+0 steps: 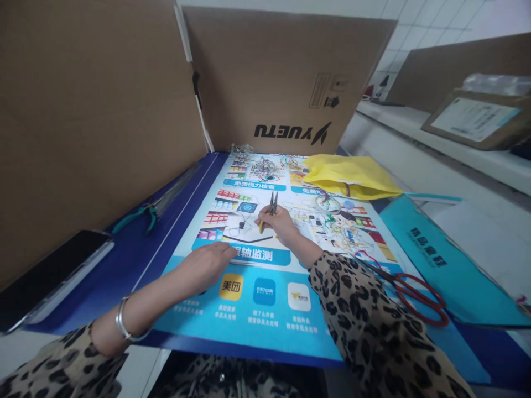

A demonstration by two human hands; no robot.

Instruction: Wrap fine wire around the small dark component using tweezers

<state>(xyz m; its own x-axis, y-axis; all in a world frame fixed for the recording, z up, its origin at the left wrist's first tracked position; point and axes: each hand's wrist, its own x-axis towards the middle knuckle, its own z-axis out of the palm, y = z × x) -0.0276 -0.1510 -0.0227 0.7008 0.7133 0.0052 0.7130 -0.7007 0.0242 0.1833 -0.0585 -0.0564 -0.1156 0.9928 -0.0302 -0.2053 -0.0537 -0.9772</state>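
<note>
Makeshift craft workspace, perhaps home, view partly blocked: pliers [273, 206], scissors [393, 279], cardboard screens [286, 72], tiled wall [429, 22].

whether the left hand [207, 264], left of centre, pinches anything cannot be told. mid-frame, the right hand [281, 222] covers part of the pliers [273, 208]. wires [352, 237] right of centre blur together. upper left, cardboard [91, 99] leaves the frame; the label [475, 118] at far right is too small to read.

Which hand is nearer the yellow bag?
Right. The right hand is left of the yellow bag, on its near side; the left hand is farther left and nearer the camera.
</note>
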